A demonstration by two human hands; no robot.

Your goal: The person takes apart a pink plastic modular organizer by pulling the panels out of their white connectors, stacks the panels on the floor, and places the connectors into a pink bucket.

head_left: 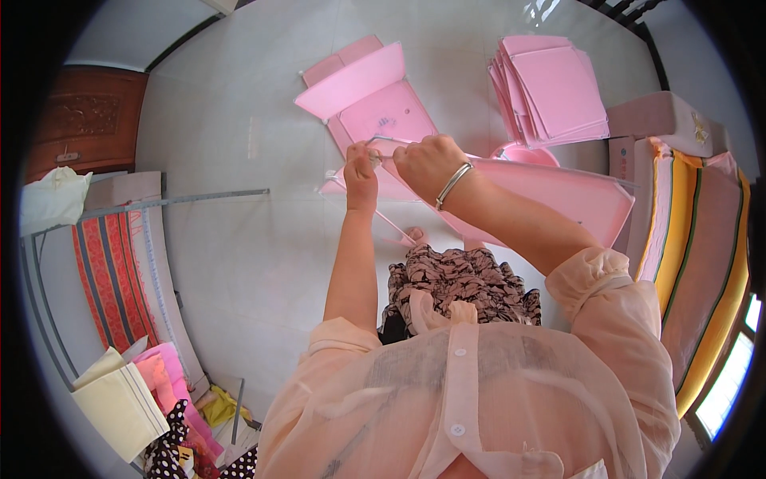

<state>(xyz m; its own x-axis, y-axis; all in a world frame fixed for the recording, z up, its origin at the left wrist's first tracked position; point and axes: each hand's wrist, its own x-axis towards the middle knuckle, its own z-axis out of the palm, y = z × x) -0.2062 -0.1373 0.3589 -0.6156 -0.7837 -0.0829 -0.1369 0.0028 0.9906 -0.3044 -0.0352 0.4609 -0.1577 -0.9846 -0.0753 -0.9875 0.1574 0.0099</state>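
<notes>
A long pink panel [550, 195] with raised edges slants in front of me, its near-left end by my hands. My left hand [361, 174] is closed in a pinch at that end, beside a thin bent metal rod [384, 139]. The rod runs across to my right hand [431, 164], whose fingers are curled round its other end. Whether the left fingers also grip the panel's edge or a small part is hidden. Just beyond stands a partly assembled pink piece [371, 104] with an upright panel and a flat panel with a small hole.
Several pink panels [550, 88] lie stacked at the far right, near a round pink basin [527, 155]. A bench with a striped cover [694, 263] lines the right side. On the left are a metal rack [175, 202], a red striped cover [116, 279] and folded cloths [120, 403].
</notes>
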